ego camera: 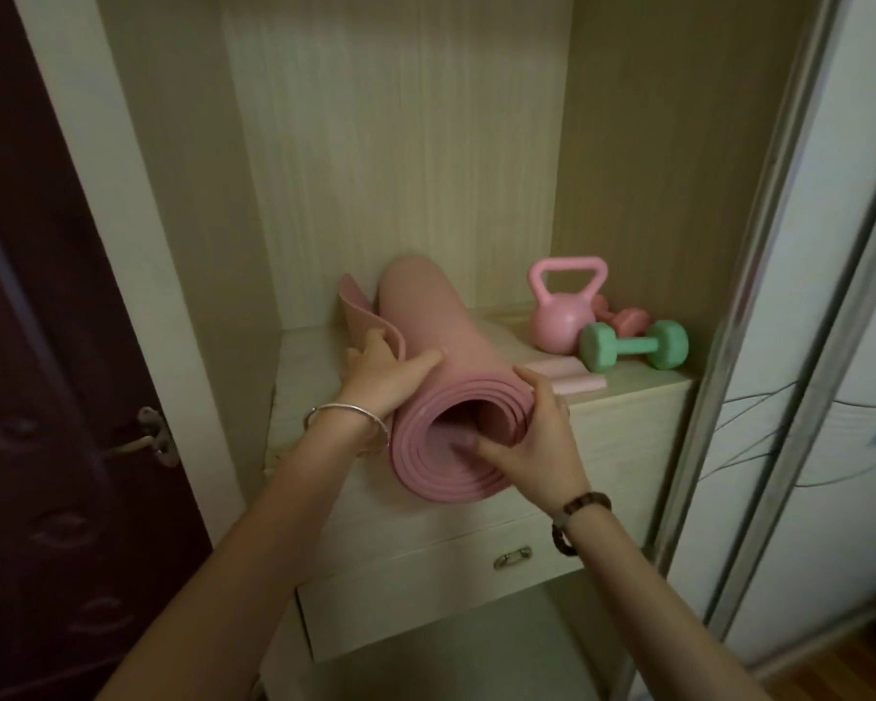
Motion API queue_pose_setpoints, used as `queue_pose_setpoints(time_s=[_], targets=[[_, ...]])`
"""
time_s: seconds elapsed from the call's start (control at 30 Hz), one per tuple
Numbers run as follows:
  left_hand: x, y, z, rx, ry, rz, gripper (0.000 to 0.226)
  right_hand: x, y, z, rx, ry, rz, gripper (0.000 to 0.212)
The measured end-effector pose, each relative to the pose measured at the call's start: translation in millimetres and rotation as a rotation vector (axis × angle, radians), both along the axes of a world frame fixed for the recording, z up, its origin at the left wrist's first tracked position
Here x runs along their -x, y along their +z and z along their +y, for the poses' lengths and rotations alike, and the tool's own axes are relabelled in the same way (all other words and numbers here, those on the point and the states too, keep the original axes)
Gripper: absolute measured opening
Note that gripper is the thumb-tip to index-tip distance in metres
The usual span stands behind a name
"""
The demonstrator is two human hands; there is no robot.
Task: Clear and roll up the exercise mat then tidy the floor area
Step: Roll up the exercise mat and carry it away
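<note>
The rolled pink exercise mat (433,346) lies on the wardrobe shelf (304,397), its open end facing me and jutting over the front edge. A loose outer flap stands up on its left side. My left hand (383,374) holds that flap, fingers behind it and thumb on the roll. My right hand (537,437) grips the spiral end, thumb inside the hollow centre and fingers round the right edge.
To the right on the shelf stand a pink kettlebell (565,308), a green dumbbell (633,345), a pink dumbbell (628,320) behind it and a folded pink band (572,376). A drawer (426,569) sits below. A dark door (46,397) stands left, sliding door rails (780,296) right.
</note>
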State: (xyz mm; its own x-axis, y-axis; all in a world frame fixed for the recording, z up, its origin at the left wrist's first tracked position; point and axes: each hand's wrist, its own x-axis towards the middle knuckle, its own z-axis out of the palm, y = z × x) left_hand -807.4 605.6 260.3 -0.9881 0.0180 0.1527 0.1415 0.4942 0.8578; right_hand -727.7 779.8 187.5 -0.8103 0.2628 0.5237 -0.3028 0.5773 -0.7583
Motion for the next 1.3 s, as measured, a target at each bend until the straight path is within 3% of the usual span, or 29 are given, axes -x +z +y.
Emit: queue_pose_setpoints(time_s=[0.03,0.1,0.13,0.2,0.23,0.37,0.47,0.63,0.77,0.87,0.9,1.13,1.3], targets=[[-2.5,-3.2,0.4,0.005,0.000,0.017,0.088,-1.8,-6.8,0.1,0.000,-0.022,0.036,0.087],[-4.9,-4.1,1.3,-0.037,-0.005,0.032,0.084,-1.2,-9.9,-1.8,-0.017,-0.038,0.111,0.080],[-8.7,-1.7,2.4,-0.080,-0.018,0.029,0.071,-0.9,-6.9,-3.0,-0.036,-0.047,0.151,0.079],[-15.4,-2.4,7.6,-0.213,-0.055,0.026,0.023,2.6,4.4,-1.6,-0.086,-0.074,0.249,0.078],[-19.7,-6.4,10.9,-0.297,-0.087,0.017,0.018,7.6,10.2,2.4,-0.117,-0.085,0.297,0.076],[-22.7,-40.5,20.5,-0.551,-0.148,-0.052,0.025,30.6,29.8,18.4,-0.339,-0.101,0.396,0.059],[-16.3,-61.8,22.2,-0.663,-0.137,-0.092,0.028,38.7,32.1,7.9,-0.533,-0.146,0.399,0.060],[-13.8,-63.3,21.1,-0.583,-0.115,-0.005,0.005,40.3,21.5,11.7,-0.606,-0.199,0.426,0.061],[-11.5,-56.4,20.5,-0.567,-0.069,0.042,0.048,30.3,16.1,10.0,-0.680,-0.175,0.507,0.049],[-8.8,-52.3,24.2,-0.449,-0.086,0.034,0.105,24.0,21.4,0.7,-0.679,-0.192,0.484,0.046],[-9.4,-48.2,26.4,-0.425,-0.083,0.023,0.114,23.9,23.6,0.3,-0.681,-0.196,0.455,0.047],[3.0,-37.4,37.8,-0.285,-0.082,-0.006,0.120,30.6,27.8,14.2,-0.707,-0.159,0.326,0.050],[-6.5,-35.1,40.8,-0.125,0.040,0.123,0.086,18.0,28.3,18.9,-0.684,-0.056,0.310,0.067]])
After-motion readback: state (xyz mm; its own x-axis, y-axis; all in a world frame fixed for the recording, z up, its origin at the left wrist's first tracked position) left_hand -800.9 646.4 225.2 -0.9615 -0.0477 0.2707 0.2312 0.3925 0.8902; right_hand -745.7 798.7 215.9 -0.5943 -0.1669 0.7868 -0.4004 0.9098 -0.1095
